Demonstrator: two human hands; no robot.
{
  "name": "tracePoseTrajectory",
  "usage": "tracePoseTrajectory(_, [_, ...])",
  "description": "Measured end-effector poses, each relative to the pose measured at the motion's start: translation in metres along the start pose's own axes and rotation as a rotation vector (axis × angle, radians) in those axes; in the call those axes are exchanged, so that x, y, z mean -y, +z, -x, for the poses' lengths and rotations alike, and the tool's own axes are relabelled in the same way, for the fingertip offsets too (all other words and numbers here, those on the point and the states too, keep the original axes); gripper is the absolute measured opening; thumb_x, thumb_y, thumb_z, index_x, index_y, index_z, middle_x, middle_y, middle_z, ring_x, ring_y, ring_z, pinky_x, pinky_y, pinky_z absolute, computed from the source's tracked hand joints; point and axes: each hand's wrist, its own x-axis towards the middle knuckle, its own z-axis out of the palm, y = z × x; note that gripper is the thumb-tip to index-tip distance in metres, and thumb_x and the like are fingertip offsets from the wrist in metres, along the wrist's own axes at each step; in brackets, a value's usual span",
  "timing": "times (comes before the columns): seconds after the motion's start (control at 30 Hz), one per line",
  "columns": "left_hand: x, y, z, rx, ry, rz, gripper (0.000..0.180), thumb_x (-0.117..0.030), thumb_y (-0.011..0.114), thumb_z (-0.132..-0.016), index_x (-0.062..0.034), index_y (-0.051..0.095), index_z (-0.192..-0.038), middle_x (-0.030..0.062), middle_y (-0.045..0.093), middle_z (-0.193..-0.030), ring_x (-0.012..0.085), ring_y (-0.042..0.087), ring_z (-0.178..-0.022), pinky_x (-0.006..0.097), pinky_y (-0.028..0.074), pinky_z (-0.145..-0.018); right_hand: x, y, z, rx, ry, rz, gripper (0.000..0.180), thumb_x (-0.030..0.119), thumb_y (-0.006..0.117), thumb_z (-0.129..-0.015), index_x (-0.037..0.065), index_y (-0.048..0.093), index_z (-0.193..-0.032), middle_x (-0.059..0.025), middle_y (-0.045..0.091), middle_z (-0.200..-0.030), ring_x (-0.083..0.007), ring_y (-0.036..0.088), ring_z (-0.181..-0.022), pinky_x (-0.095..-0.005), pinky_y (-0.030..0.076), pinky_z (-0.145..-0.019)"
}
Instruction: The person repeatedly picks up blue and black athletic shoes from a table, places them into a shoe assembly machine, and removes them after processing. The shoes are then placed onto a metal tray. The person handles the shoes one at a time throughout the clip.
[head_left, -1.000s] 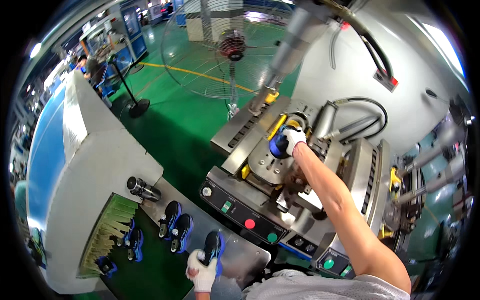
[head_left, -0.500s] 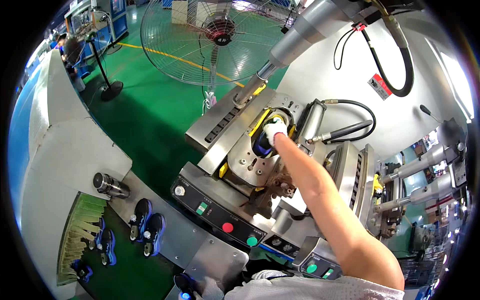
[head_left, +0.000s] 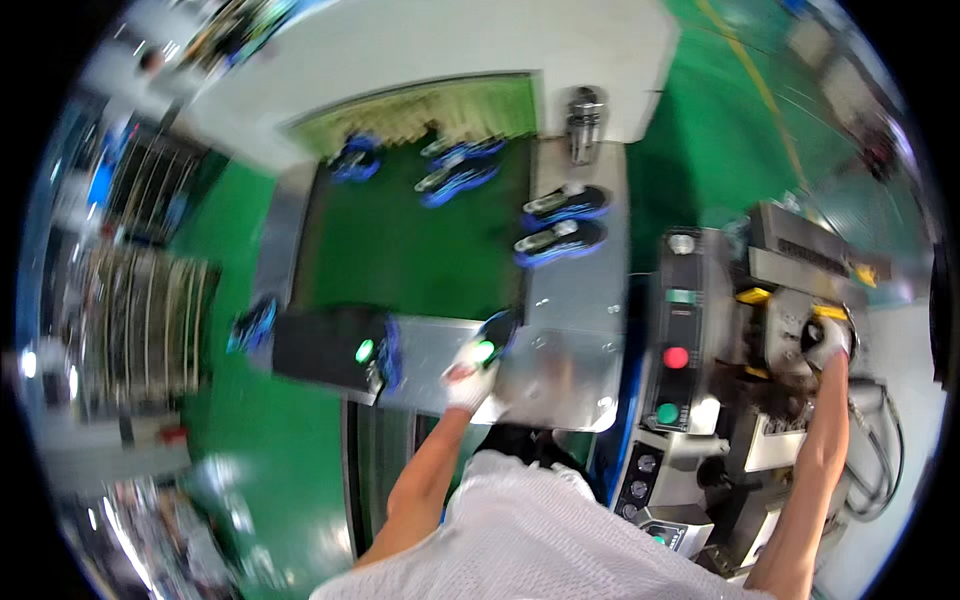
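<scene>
Near the centre of the frame, the left hand (head_left: 470, 383), in a white knitted glove, lies against the near end of a black sports shoe with blue edging (head_left: 503, 328) over the lower part of a grey sheet-metal bench (head_left: 565, 380); blur hides the fingers, so whether its grip is pinching or only resting I cannot tell. At the right of the frame, the right hand (head_left: 829, 347), also white-gloved, lies over a dark shoe (head_left: 809, 336) in a steel fixture with yellow strips (head_left: 784, 335); its grip cannot be made out either. Left of that fixture stands a black control panel (head_left: 680, 325) with a round red button (head_left: 675, 357). On the bench's upper stretch, two black-and-blue shoes (head_left: 564, 243) lie side by side below a silver cylindrical flask (head_left: 584, 125). More shoes (head_left: 460, 181) rest on a green surface (head_left: 420, 255) below a yellow-green fringe curtain (head_left: 440, 103) in the upper middle. Left of centre, a flat black panel (head_left: 322, 347) has a blue-edged shoe (head_left: 391, 355) at its right end.
</scene>
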Motion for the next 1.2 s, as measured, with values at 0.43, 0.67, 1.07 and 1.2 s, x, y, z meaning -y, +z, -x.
tracePoseTrajectory(0.43, [0.13, -0.073, 0.05, -0.334, -0.222, 0.02, 0.06, -0.029, 0.078, -0.086, -0.0072, 0.058, -0.139, 0.0146, 0.07, -0.125, 0.0342, 0.066, -0.117, 0.043, 0.049, -0.103, -0.284, 0.304, 0.347, -0.206, -1.003, 1.273, 0.096, 0.04, 0.069, -0.091, -0.002, 0.02, -0.163, -0.0254, 0.023, -0.168, -0.0395, 0.027, -0.155, -0.0449, 0.024, -0.126])
tracePoseTrajectory(0.67, [0.168, -0.108, 0.053, -0.112, -0.212, 0.256, 0.083, -0.027, 0.08, -0.085, -0.0005, 0.038, -0.152, 0.02, 0.047, -0.152, 0.0338, 0.043, -0.143, 0.041, 0.033, -0.12, -0.298, 0.357, 0.379, -0.209, -0.396, 2.104, 0.113, 0.052, 0.071, -0.08, -0.005, 0.02, -0.162, -0.0269, 0.016, -0.17, -0.0445, 0.01, -0.159, -0.0563, 0.004, -0.128])
tracePoseTrajectory(1.07, [0.219, -0.191, 0.031, -0.002, -0.164, 0.106, 0.058, -0.021, 0.079, -0.085, -0.0024, 0.057, -0.136, 0.0264, 0.055, -0.142, 0.0431, 0.057, -0.127, 0.046, 0.047, -0.107, -0.397, 0.452, 0.477, 0.226, -0.461, 1.241, 0.097, 0.029, 0.078, -0.087, -0.002, 0.024, -0.161, -0.0222, 0.033, -0.165, -0.0367, 0.029, -0.154, -0.0404, 0.026, -0.124])
tracePoseTrajectory(1.2, [0.218, -0.213, 0.021, 0.157, -0.089, 0.194, 0.046, -0.02, 0.076, -0.088, -0.0079, 0.063, -0.13, 0.0267, 0.052, -0.147, 0.044, 0.059, -0.126, 0.048, 0.051, -0.102, -0.427, 0.497, 0.493, 0.35, -0.375, 1.378, 0.089, 0.033, 0.077, -0.086, 0.001, 0.035, -0.158, -0.0244, 0.041, -0.159, -0.0367, 0.036, -0.15, -0.0427, 0.03, -0.121])
